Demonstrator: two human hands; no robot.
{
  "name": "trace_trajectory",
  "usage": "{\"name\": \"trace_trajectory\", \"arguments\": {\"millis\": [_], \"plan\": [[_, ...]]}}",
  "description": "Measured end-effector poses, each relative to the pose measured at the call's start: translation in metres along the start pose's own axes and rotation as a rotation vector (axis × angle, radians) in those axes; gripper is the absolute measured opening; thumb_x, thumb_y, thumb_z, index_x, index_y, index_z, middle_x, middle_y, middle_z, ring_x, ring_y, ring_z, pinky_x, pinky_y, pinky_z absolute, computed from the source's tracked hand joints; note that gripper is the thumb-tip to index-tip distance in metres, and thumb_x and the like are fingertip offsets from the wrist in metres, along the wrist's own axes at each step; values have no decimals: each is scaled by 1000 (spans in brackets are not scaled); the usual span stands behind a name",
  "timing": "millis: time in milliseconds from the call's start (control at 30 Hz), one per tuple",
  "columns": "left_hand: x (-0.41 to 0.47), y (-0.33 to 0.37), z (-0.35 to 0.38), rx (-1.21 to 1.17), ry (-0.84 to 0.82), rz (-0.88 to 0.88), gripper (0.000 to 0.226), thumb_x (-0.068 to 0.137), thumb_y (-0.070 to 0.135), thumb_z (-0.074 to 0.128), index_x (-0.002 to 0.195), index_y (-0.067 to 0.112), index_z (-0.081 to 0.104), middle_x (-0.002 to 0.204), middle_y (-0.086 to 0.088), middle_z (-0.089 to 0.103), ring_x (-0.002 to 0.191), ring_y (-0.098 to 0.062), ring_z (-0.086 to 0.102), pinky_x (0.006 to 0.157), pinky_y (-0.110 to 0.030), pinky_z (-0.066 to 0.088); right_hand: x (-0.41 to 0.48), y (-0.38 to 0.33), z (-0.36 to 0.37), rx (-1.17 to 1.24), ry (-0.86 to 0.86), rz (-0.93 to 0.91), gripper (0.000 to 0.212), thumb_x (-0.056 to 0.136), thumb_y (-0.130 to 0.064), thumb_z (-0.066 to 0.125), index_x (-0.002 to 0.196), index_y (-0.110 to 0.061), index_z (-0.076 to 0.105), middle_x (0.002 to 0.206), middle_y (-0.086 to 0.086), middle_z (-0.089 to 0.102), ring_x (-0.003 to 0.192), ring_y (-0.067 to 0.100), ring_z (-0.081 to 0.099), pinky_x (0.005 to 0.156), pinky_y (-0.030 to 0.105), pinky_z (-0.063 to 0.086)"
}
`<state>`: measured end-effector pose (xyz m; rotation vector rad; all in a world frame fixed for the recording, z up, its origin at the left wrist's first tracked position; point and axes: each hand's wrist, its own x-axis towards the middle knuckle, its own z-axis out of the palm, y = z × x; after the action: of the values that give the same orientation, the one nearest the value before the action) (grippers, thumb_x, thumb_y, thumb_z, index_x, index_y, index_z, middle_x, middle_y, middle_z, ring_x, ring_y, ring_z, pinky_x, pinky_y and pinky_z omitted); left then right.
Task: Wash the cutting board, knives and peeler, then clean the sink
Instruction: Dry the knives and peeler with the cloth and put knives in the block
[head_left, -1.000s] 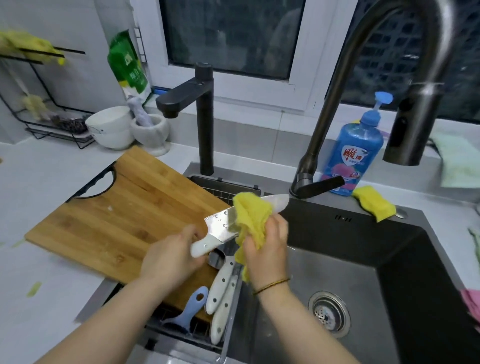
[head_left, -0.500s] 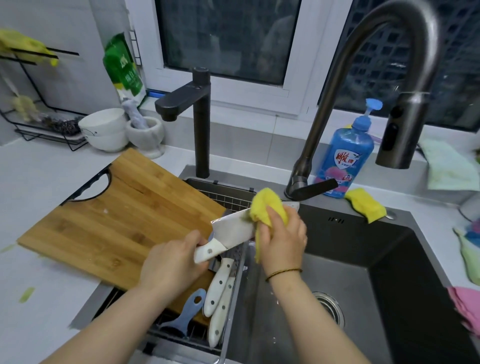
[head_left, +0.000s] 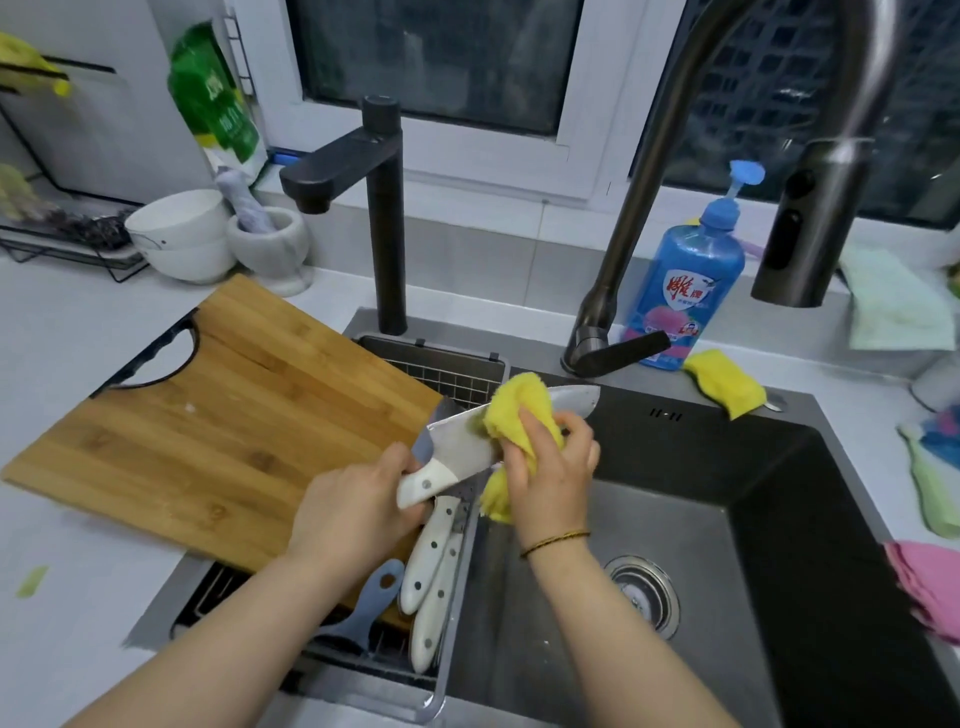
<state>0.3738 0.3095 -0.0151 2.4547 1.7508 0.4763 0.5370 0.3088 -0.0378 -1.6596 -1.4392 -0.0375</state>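
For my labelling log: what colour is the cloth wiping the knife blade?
Yellow; the cloth shows best in the head view.

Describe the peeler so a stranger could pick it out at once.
Start at the dark sink and go to the wire rack along its left side, partly under the wooden cutting board. The peeler lies at the rack's near end, just left of two spare knives. Their handles are white; its handle is blue-grey with a hole.

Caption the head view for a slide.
Left hand grips a white-handled knife over the sink; right hand presses a yellow cloth on its blade.
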Motion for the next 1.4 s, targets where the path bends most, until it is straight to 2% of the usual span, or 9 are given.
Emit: {"name": "trace_trajectory", "arguments": {"millis": [133,333,500,667,767,967,1167,1300,1400], "plan": [[-5,-5,9,-28,56,54,31,62,27,83,82,16,62,46,6,48,41,-17,57,38,-13,6,13,22,-11,-55,-51,288,30,87,-16,58,116,-10,62,126,20,40,110,33,36,91,31,33],[8,4,6,-24,-6,17,28,89,36,52,108,16,48,59,13,33,64,-16,50,43,-16,19,-15,-22,11,-93,-70,-143,34,70,-37,46,100,-26,59,105,11,51,88,24,44,61,31,48],[7,0,7,-47,4,98,38,54,27,87,74,15,57,43,14,27,32,-11,43,39,-8,2,-9,-13,8,-167,-58,-245,32,72,-41,43,102,-32,49,107,5,49,87,20,39,63,35,51],[2,-1,3,-36,47,-14,35,82,41,62,112,26,56,94,5,68,84,-14,65,51,-22,31,11,9,-8,-22,17,86,32,76,-20,56,100,-4,69,105,31,56,88,48,54,78,41,44],[-1,-5,-6,-98,-103,-103,41,87,46,54,125,30,51,109,6,65,98,-15,61,67,-25,40,24,16,-22,79,90,111,33,82,-14,50,105,5,64,103,30,52,91,34,54,85,27,37],[3,-12,-9,-1065,-311,-426,21,95,17,44,80,12,58,56,2,60,43,-10,51,48,-25,43,23,8,-27,366,152,315,28,88,-4,53,113,8,57,109,9,40,101,13,41,78,-12,24],[1,-12,-17,-1277,-529,-444,26,96,19,38,78,3,50,47,-1,54,33,-11,44,34,-19,39,20,-19,-15,409,-68,228,27,87,-4,55,113,3,59,111,2,37,97,3,42,83,-8,25],[-1,-6,-16,-1197,-484,-395,24,91,15,48,71,3,47,41,-1,50,28,-11,41,34,-19,36,9,-30,-5,209,-333,134,54,84,-24,62,134,-14,44,138,3,30,127,15,29,102,16,24],[0,-8,-15,-1241,-489,-454,21,90,19,48,78,2,52,45,-3,51,29,-12,42,32,-19,37,-7,-37,0,17,-350,-119,60,63,-17,80,117,-13,54,124,12,48,110,35,51,89,34,46]]}}
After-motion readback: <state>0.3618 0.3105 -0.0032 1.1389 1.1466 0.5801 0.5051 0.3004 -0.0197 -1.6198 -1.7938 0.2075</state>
